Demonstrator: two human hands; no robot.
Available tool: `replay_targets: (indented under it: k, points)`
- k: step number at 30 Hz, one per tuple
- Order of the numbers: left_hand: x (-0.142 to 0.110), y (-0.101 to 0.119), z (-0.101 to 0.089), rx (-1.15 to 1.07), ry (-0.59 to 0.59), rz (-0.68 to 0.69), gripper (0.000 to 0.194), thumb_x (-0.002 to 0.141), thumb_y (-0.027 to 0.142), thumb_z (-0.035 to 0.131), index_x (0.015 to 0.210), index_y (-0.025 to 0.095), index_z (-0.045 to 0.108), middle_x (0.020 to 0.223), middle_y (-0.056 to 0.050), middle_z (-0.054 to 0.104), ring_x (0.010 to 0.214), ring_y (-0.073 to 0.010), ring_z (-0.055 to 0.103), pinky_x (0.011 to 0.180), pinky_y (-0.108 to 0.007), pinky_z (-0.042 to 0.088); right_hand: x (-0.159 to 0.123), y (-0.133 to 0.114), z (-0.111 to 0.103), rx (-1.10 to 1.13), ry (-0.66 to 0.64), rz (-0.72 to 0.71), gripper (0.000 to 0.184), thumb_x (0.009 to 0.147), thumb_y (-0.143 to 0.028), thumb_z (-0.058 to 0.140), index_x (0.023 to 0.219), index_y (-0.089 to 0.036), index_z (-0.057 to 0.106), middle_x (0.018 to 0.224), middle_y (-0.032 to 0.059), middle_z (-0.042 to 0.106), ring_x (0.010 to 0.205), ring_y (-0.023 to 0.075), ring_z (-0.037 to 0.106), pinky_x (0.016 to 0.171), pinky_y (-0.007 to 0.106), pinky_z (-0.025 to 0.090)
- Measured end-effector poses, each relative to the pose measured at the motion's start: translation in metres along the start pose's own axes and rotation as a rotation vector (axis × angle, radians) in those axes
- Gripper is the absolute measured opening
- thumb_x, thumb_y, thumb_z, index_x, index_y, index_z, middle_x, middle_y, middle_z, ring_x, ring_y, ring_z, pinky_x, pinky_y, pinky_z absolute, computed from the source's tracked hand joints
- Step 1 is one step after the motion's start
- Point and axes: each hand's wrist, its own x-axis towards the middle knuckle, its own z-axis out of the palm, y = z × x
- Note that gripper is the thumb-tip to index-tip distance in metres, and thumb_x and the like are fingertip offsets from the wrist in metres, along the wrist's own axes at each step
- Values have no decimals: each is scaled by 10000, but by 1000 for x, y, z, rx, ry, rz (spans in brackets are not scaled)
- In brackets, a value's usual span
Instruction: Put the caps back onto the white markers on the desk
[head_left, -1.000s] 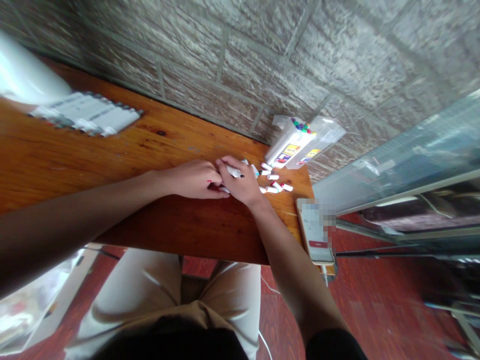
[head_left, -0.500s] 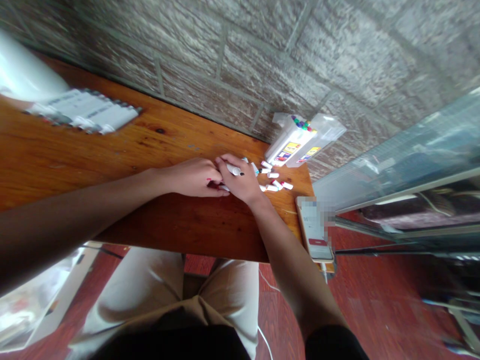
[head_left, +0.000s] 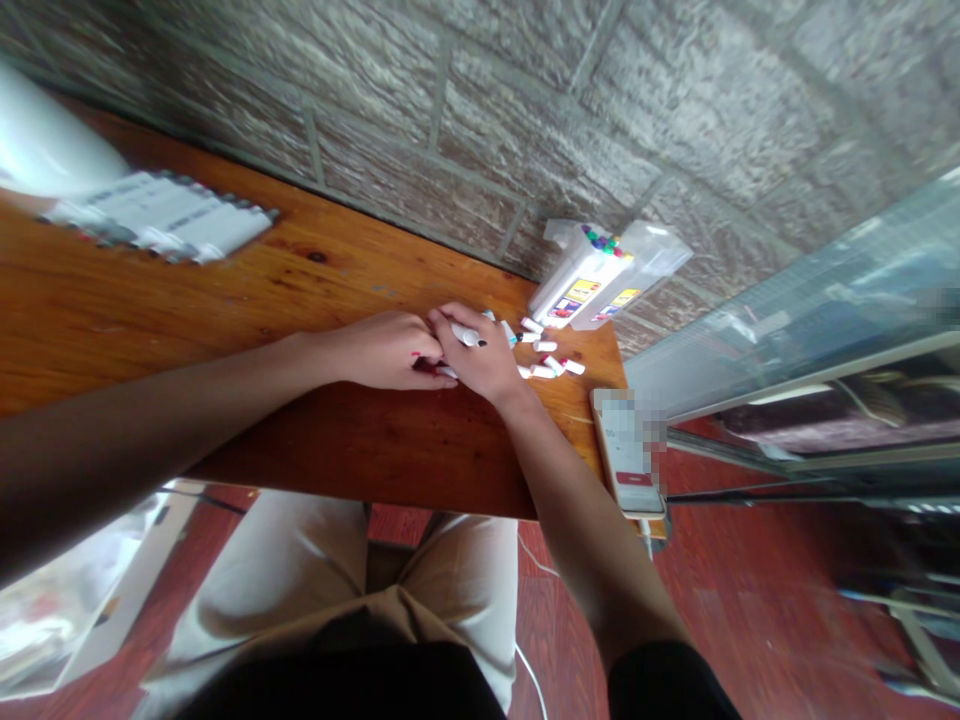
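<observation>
Over the wooden desk my two hands meet, fingers touching. My right hand (head_left: 484, 358) is closed around a white marker (head_left: 465, 336) with a black tip, which points right. Curled shut beside it, my left hand (head_left: 382, 350) has a small red mark near the thumb. A thin whitish piece (head_left: 447, 372) shows under the fingers where the hands join; what it is, I cannot make out. Just right of my right hand lie several short white marker caps (head_left: 546, 346), some with coloured ends.
A clear plastic case (head_left: 577, 285) of colour-tipped markers stands open against the brick wall (head_left: 480, 130). A row of grey-white markers (head_left: 172, 215) lies at the desk's left, by a white rounded object (head_left: 52, 140). A phone (head_left: 630, 455) rests at the right edge.
The view has shifted very slightly. Both hands keep nearly the same place and hold, and the caps and case have not moved.
</observation>
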Motion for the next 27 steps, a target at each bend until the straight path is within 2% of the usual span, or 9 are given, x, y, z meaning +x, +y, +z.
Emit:
replay_targets:
  k: [2, 4, 19, 27]
  points:
    - [0, 2, -1, 37, -81, -13, 296, 886, 346, 630, 694, 141, 724, 720, -46, 729, 588, -126, 542, 574, -278, 350, 0, 0, 0, -4, -6, 3, 258, 981, -376, 471, 865, -253, 666, 886, -36, 727, 883, 144, 684, 827, 235, 479]
    - [0, 3, -2, 53, -107, -23, 300, 900, 342, 619, 711, 135, 726, 746, -54, 733, 601, -127, 544, 584, -281, 351, 0, 0, 0, -5, -8, 5, 259, 981, -372, 473, 857, -251, 665, 884, -34, 725, 886, 144, 683, 825, 231, 476]
    - [1, -6, 3, 52, -35, 26, 376, 881, 430, 592, 613, 178, 669, 656, -13, 698, 578, -112, 572, 579, -229, 374, 1, 1, 1, 9, 21, -15, 237, 973, -339, 497, 832, -238, 658, 855, -26, 720, 851, 144, 686, 813, 234, 477]
    - [1, -3, 1, 37, -66, -4, 349, 885, 430, 594, 657, 183, 689, 674, -8, 694, 588, -120, 568, 598, -246, 375, 0, 1, 0, 9, 25, -18, 239, 974, -349, 494, 843, -245, 666, 857, -31, 719, 854, 146, 689, 816, 242, 478]
